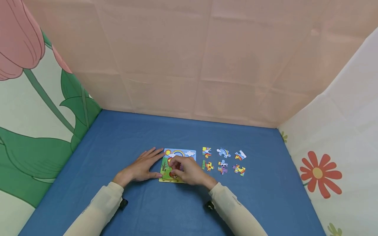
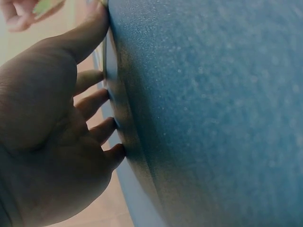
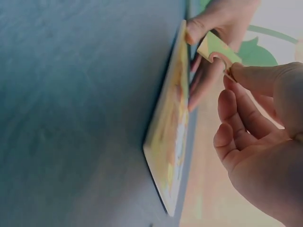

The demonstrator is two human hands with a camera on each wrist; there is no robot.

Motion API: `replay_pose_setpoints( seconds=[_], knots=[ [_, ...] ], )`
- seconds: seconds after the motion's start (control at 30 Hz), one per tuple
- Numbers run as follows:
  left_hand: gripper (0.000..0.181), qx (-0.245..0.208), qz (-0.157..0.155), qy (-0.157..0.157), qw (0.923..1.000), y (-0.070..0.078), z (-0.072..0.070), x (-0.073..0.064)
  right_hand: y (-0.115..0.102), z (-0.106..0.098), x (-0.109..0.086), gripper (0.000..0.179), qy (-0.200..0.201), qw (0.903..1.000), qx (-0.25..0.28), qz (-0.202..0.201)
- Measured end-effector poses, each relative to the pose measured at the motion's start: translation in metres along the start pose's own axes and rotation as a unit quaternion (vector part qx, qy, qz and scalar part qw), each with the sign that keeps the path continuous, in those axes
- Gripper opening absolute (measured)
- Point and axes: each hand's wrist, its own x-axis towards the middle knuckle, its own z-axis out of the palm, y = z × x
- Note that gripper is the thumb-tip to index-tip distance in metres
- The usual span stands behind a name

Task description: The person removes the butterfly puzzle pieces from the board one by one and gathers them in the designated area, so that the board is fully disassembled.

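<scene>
A colourful puzzle board (image 1: pixel 189 152), printed with a sun, a rainbow and clouds, lies on the blue table. My left hand (image 1: pixel 142 167) rests at its left side with fingers spread and straight, the thumb touching the board's lower left edge. Above the board, my right hand (image 1: pixel 191 171) pinches a green and yellow jigsaw piece (image 3: pixel 217 51) between thumb and index finger. In the right wrist view this piece is tilted and clear of the board's surface. The right hand hides the board's middle and lower right in the head view.
Several loose jigsaw pieces lie right of the board in two rows, among them a blue rainbow piece (image 1: pixel 223 153) and a purple piece (image 1: pixel 222 167). A blue cloth (image 1: pixel 165 209) covers the table. Fabric walls (image 1: pixel 165 65) stand behind and at both sides.
</scene>
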Motion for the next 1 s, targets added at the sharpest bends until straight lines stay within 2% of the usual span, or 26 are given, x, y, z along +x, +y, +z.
replay_pose_setpoints(
  seconds=[0.13,0.43,0.7,1.0],
  knots=[
    [0.095,0.001,-0.005,-0.005,1.0,0.0,0.001,0.0,-0.001,-0.012,-0.013,0.011,0.016,0.9996,0.021,0.012],
    [0.098,-0.004,-0.022,-0.017,0.9996,0.0,0.0,0.001,0.017,-0.035,-0.054,0.01,0.044,0.9973,-0.001,0.058],
    [0.099,-0.011,-0.027,-0.019,0.9994,0.003,-0.003,0.001,0.027,-0.055,-0.085,0.012,0.048,0.9953,0.003,0.084],
    [0.099,-0.007,-0.033,-0.019,0.9992,0.001,-0.002,0.002,0.039,-0.067,-0.105,0.011,0.033,0.9941,0.004,0.103]
  ],
)
